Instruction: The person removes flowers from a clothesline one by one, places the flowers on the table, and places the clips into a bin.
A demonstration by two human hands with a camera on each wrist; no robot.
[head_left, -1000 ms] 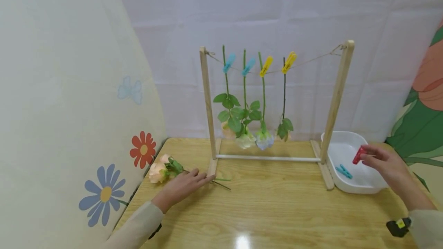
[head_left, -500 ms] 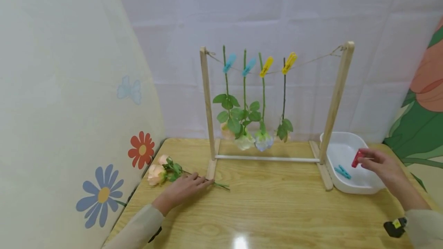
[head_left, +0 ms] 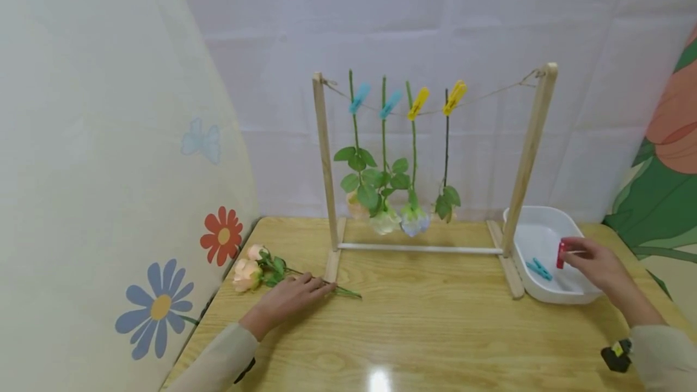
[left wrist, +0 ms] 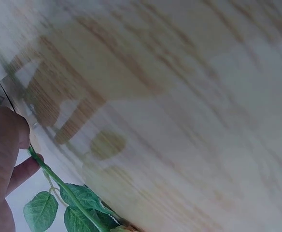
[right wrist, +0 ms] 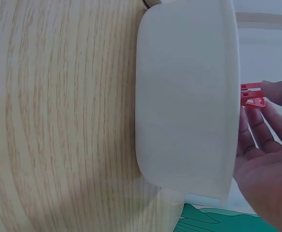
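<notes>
My left hand [head_left: 288, 302] lies low over the table at the left and pinches the green stem [left wrist: 59, 179] of a rose between thumb and finger. Two peach roses [head_left: 247, 274] lie there with their blossoms to the left; their stem ends stick out past my fingertips. My right hand [head_left: 596, 265] pinches a red clothespin [head_left: 561, 255] over the white basin [head_left: 585, 296]. In the right wrist view the red clothespin [right wrist: 252, 94] shows behind the basin's rim. A turquoise clothespin [head_left: 539, 268] lies inside the basin.
A wooden frame [head_left: 525, 165] with a string stands at the back of the table [head_left: 425, 319]. Several roses hang head-down from it, held by blue clothespins [head_left: 359, 98] and yellow clothespins [head_left: 418, 103]. A white bar [head_left: 419, 249] joins its feet.
The roses by my left hand have shifted, so two blossoms show apart and their stems lie closer together. My right hand has tilted the red clothespin more upright and moved slightly left.
</notes>
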